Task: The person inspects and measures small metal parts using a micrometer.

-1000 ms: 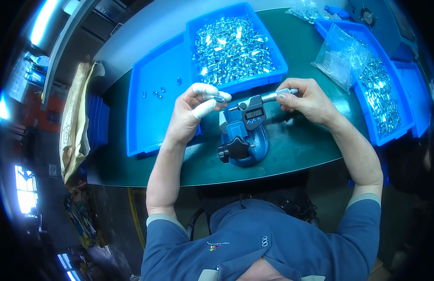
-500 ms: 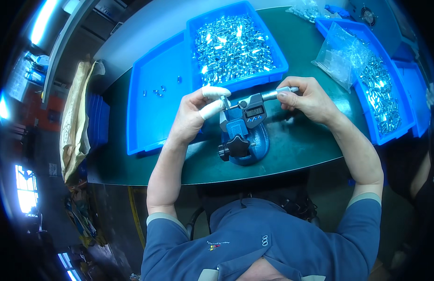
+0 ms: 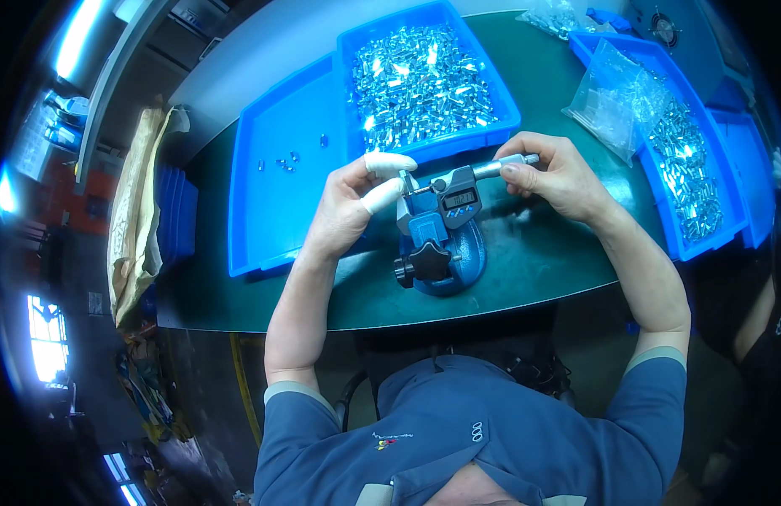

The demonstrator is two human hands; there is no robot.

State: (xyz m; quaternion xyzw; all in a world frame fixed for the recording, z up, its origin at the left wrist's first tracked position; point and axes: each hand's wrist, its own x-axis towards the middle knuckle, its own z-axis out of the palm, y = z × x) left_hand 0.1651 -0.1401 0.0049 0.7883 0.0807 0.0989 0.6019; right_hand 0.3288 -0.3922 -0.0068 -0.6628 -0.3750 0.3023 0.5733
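A digital micrometer [image 3: 459, 197] with a small display is clamped in a blue stand [image 3: 464, 260] with a black knob, on the green table. White finger covers sit on the thumb and a finger of my left hand [image 3: 348, 198]. Those fingertips pinch a small metal part [image 3: 406, 182] at the micrometer's jaws, and most of it is hidden by them. My right hand [image 3: 552, 175] has its thumb and fingers closed around the micrometer's silver thimble [image 3: 491, 169].
Behind the micrometer, a blue tray [image 3: 424, 153] is heaped with shiny metal parts. Left of it, a shallower blue tray [image 3: 276, 219] holds several loose parts. At right, another blue tray [image 3: 679, 249] contains more parts and a clear plastic bag [image 3: 609, 101]. Brown paper [image 3: 137, 219] stands at the left edge.
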